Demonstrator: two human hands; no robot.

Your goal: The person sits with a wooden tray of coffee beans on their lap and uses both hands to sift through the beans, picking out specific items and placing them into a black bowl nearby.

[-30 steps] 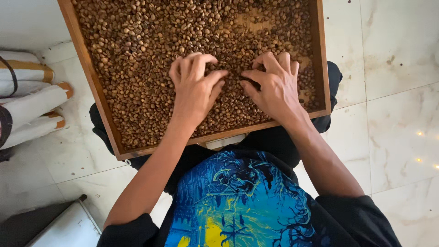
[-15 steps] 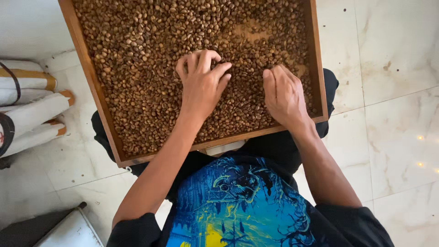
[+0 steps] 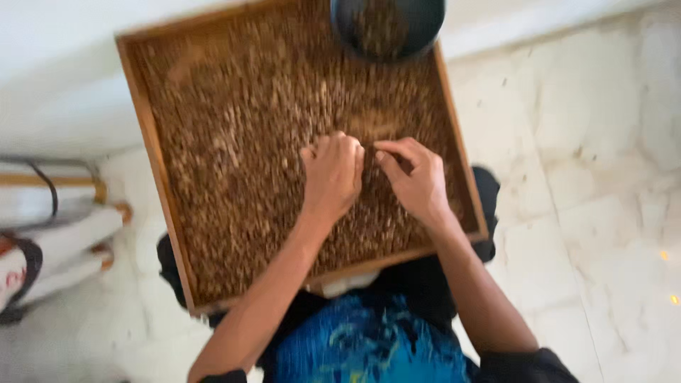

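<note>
Both hands (image 3: 369, 177) on beans (image 3: 241, 142), wooden tray (image 3: 152, 163)

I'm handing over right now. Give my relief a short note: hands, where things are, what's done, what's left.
Left hand: curled, knuckles up, resting on the beans.
Right hand: fingertips pinched together over the beans; the blur hides what it holds.
Wooden tray: on the lap, covered with brown beans.
Dark bowl: at the tray's far edge, some beans inside.
Done: some beans in the bowl.
Left: most of the tray.
</note>
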